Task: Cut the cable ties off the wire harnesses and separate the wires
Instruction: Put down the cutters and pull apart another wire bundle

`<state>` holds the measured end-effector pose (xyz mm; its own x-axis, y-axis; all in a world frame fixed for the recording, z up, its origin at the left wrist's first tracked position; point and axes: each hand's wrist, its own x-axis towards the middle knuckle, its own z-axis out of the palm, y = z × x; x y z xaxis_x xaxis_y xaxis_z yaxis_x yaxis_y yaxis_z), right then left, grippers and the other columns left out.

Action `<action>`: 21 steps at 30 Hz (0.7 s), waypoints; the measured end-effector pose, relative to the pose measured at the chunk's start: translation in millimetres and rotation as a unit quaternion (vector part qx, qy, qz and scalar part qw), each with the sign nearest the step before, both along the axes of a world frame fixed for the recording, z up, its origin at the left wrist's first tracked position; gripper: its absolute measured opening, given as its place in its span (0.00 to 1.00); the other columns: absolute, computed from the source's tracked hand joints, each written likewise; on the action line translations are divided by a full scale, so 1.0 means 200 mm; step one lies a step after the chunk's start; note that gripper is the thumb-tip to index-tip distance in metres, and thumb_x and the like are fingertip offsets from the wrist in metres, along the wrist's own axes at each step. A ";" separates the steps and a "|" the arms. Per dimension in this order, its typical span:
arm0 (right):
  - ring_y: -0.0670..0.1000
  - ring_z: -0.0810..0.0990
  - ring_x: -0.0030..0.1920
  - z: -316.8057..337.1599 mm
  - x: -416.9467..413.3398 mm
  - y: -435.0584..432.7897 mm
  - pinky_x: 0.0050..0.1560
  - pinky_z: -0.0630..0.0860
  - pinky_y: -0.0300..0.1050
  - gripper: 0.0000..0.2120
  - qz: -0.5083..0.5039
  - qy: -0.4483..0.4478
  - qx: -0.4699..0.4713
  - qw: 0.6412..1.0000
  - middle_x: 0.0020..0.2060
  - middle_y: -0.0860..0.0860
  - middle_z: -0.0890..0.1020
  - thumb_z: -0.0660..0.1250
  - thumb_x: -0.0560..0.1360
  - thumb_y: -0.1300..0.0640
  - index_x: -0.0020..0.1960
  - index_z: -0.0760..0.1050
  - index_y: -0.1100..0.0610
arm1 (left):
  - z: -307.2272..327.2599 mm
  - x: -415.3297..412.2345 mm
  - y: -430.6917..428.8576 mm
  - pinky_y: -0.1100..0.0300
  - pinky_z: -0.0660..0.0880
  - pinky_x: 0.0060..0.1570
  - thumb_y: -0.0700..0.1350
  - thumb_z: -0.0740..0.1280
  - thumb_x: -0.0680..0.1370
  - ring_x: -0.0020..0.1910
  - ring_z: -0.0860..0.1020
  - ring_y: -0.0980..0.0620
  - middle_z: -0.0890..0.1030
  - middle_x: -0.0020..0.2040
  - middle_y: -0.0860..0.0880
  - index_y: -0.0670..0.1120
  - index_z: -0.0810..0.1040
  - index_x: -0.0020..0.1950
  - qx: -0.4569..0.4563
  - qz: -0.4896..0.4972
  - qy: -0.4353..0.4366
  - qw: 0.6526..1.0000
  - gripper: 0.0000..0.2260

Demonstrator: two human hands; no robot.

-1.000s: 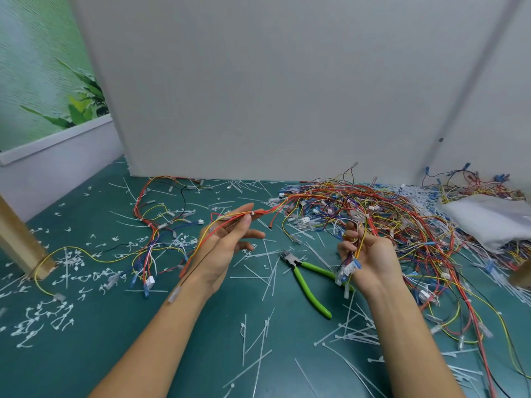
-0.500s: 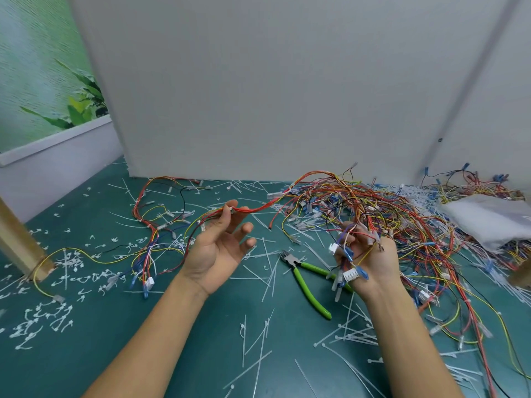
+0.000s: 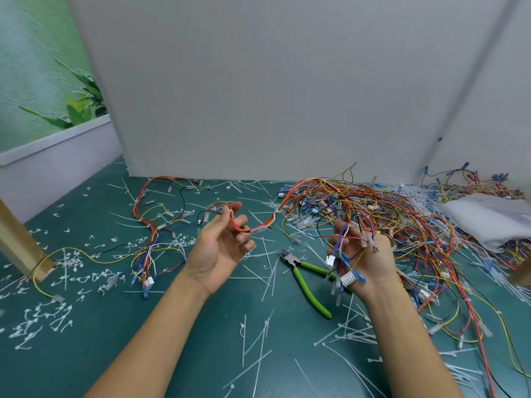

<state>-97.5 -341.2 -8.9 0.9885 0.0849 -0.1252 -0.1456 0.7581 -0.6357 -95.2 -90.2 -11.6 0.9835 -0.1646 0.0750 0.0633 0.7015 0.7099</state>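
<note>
Wire sorting, mid-task: the left hand curls its fingers round a red wire strand that runs off toward 2 o'clock into the tangled harness pile. The right hand grips a bunch of wire ends w/ white and blue connectors, fingers closed on it. Green-handled cutters lie on the green counter btwn the two hands, at approx 5 o'clock of the strand, touched by neither. Sorted wires sit at 9 o'clock; snipped ties litter the surface. Judged step: separating, i.e. teasing the red strand free of the pile. Next move prob. calls for drawing the hands apart w/ care for snags; if a tie binds the strand, one hand must free up for the cutters.
</note>
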 end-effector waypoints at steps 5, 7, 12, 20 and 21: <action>0.43 0.68 0.25 0.01 -0.01 0.01 0.24 0.65 0.35 0.05 -0.013 0.020 -0.045 0.999 0.32 0.47 0.72 0.58 0.72 0.61 0.40 0.72 0.55 | 0.00 0.00 -0.01 0.60 0.69 0.32 0.51 0.61 0.81 0.30 0.67 0.54 0.70 0.36 0.52 0.48 0.77 0.59 0.005 -0.001 -0.009 1.000 0.12; 0.43 0.68 0.26 0.01 -0.01 0.01 0.23 0.68 0.35 0.16 -0.023 0.028 -0.038 0.999 0.34 0.48 0.72 0.53 0.78 0.63 0.37 0.74 0.55 | -0.01 0.00 -0.01 0.60 0.69 0.32 0.51 0.61 0.81 0.30 0.67 0.54 0.70 0.35 0.52 0.47 0.78 0.61 0.016 -0.007 -0.022 1.000 0.13; 0.43 0.65 0.30 0.02 -0.02 0.02 0.26 0.69 0.37 0.15 -0.022 0.023 -0.056 0.998 0.36 0.47 0.70 0.51 0.80 0.63 0.39 0.70 0.53 | -0.03 0.01 -0.02 0.60 0.70 0.32 0.50 0.63 0.80 0.31 0.67 0.55 0.71 0.36 0.51 0.47 0.79 0.65 0.056 -0.007 -0.042 0.997 0.15; 0.45 0.64 0.28 0.03 -0.01 0.03 0.36 0.52 0.42 0.13 -0.019 0.027 -0.086 0.996 0.31 0.48 0.69 0.52 0.80 0.63 0.43 0.72 0.57 | -0.06 0.02 -0.01 0.61 0.72 0.31 0.48 0.67 0.78 0.29 0.69 0.55 0.76 0.37 0.49 0.49 0.83 0.61 0.095 0.020 -0.049 0.994 0.13; 0.46 0.63 0.28 0.03 -0.02 0.03 0.33 0.55 0.41 0.13 -0.022 0.018 -0.102 0.994 0.30 0.48 0.70 0.52 0.79 0.64 0.42 0.73 0.57 | -0.06 0.02 -0.01 0.62 0.72 0.31 0.47 0.68 0.78 0.29 0.69 0.55 0.76 0.38 0.49 0.49 0.83 0.61 0.099 0.022 -0.049 0.994 0.13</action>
